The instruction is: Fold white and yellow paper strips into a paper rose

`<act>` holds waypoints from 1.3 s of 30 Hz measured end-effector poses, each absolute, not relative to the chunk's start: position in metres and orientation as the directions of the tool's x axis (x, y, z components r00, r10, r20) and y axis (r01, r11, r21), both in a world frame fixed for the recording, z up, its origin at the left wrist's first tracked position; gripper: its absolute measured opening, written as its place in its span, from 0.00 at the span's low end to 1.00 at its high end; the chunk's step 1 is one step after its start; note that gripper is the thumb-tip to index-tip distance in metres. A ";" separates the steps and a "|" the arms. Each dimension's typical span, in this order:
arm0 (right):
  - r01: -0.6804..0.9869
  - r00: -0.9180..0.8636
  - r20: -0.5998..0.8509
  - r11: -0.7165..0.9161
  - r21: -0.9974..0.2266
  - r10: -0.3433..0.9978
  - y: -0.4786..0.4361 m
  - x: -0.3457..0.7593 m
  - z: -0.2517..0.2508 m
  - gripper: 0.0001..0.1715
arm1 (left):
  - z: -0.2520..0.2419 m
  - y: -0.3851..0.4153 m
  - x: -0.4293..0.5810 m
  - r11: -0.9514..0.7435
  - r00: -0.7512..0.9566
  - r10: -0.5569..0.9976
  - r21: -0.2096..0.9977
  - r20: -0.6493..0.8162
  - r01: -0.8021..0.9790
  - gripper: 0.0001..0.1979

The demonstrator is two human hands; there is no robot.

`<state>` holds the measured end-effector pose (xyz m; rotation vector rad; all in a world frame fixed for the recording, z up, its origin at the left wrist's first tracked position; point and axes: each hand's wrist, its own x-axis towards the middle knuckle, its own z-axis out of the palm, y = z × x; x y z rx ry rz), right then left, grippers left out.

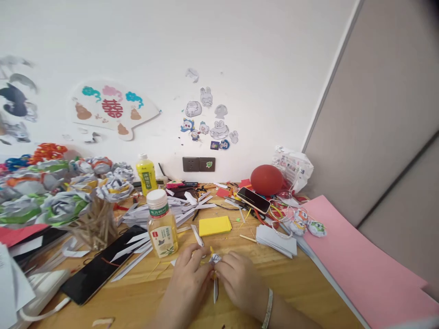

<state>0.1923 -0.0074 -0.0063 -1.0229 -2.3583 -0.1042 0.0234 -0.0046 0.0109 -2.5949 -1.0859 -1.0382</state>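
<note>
Two bare hands in close, fingertips almost meeting: left hand [190,272] and right hand [243,276] both pinched on one small folded white paper piece with dark marks [215,258].

Risks, my read:
- Paper piece is tiny and looks loosely folded. Uneven finger pressure or one side letting go could make it spring open or crease wrong.
- Narrow pointed white paper strip [216,292] hangs out below the fingertips, toward the wearer. Could snag or tear if a palm drags over it. Can't tell whether it's joined to the piece.
- Clear plastic bottle with white cap and amber liquid [162,224] stands upright just beyond the left hand. A wide elbow or knuckle swing could tip it onto the loose long white paper strips [132,249]; cap looks on, so probably a knock, not a spill.
- Thin yellow strands [159,269] lie left of the left hand; could catch on a sleeve or finger.

Position: paper piece sits between the two sets of fingertips, just above or on the wooden surface [291,292]; contact underneath is hidden. Small yellow bit [211,250] pokes up at its far side. Stack of bright yellow paper slips [215,225] is beyond it, near, not touching either hand. Fanned stack of pale white paper slips [276,241] is farther off, beyond the right hand. Pale beaded bracelet [268,308] on the right wrist, clear of the paper.
</note>
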 end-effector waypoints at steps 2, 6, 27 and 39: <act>0.703 -0.554 0.521 0.700 -0.124 0.649 -0.007 0.192 -0.006 0.10 | 0.007 -0.003 0.023 -0.734 0.514 0.561 0.102 0.649 0.672 0.12; 0.712 -0.557 0.515 0.694 -0.109 0.652 -0.006 0.192 -0.011 0.09 | 0.000 0.000 0.024 -0.749 0.526 0.542 0.094 0.655 0.656 0.11; 0.693 -0.561 0.494 0.703 -0.159 0.665 -0.009 0.190 -0.004 0.07 | 0.008 0.003 0.020 -0.753 0.535 0.502 0.039 0.680 0.657 0.11; 0.710 -0.582 0.479 0.698 -0.097 0.658 -0.004 0.205 0.007 0.08 | 0.007 0.006 0.015 -0.719 0.565 0.538 -0.010 0.625 0.695 0.11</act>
